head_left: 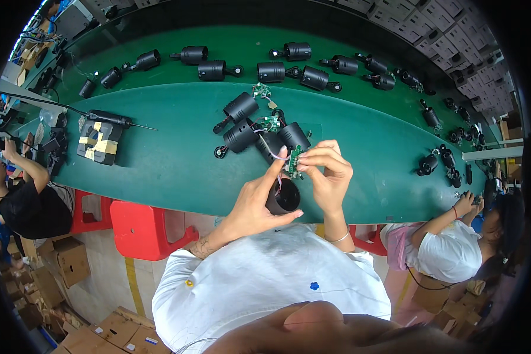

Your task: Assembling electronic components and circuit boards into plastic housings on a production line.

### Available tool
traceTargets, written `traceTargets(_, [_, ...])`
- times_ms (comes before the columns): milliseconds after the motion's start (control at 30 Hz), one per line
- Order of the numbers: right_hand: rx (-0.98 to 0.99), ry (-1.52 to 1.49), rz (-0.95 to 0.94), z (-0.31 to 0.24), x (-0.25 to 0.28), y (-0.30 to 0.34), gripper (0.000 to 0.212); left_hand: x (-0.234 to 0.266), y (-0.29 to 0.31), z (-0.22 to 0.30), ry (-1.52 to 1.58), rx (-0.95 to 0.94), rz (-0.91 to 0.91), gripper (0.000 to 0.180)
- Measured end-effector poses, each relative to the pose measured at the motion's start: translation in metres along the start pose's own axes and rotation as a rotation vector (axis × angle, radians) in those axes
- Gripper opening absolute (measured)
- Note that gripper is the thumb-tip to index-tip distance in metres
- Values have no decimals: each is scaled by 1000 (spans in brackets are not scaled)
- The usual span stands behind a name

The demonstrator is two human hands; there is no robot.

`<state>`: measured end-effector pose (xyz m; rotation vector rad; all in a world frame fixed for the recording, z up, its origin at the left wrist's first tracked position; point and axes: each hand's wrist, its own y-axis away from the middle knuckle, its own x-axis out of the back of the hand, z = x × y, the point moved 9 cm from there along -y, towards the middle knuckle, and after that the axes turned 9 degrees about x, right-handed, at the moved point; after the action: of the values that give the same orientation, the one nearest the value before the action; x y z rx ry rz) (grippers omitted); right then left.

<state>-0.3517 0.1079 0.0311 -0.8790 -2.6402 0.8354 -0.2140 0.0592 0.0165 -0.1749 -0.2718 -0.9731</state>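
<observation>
My left hand (253, 203) is wrapped round a black cylindrical housing (285, 200), its open end facing up toward me. The index finger reaches up to a green circuit board (294, 162) just above the housing. My right hand (331, 176) pinches that board by its right edge between thumb and fingers. Thin wires (279, 179) run between the board and the housing's inside. Just beyond my hands lie several more black housings (241, 137), touching or close together. Another small green board (271, 123) rests among them, and one more board (261, 90) lies farther back.
A power screwdriver (109, 118) lies on a taped black box (99, 143) at the left. Black cylindrical units (271, 72) line the green belt behind the table (177, 159). Co-workers sit at both sides; a red stool (137, 230) stands at the near left.
</observation>
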Motion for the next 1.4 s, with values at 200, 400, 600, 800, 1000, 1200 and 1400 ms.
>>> traceTargets(200, [63, 116, 25, -16, 13, -7, 15, -4, -1, -6, -6, -51, 20, 107])
traceTargets(400, [152, 84, 23, -33, 17, -12, 15, -10, -1, -12, -266, -219, 15, 99])
traceTargets(600, [137, -25, -47, -35, 8, -10, 14, -18, -8, -32, 130, -209, -332, 89])
traceTargets(800, [110, -81, -4, -29, 16, -11, 13, -25, -8, -48, 686, 73, -245, 84])
traceTargets(1000, [110, -4, 47, -27, 27, -11, 15, -28, -7, -35, 816, 134, -279, 87])
traceTargets(1200, [116, 4, 11, -33, 25, -9, 15, -26, -12, -40, 556, -47, -367, 89])
traceTargets(1400, [196, 118, -69, -48, 16, -7, 17, -37, -15, -34, 645, 45, -218, 84])
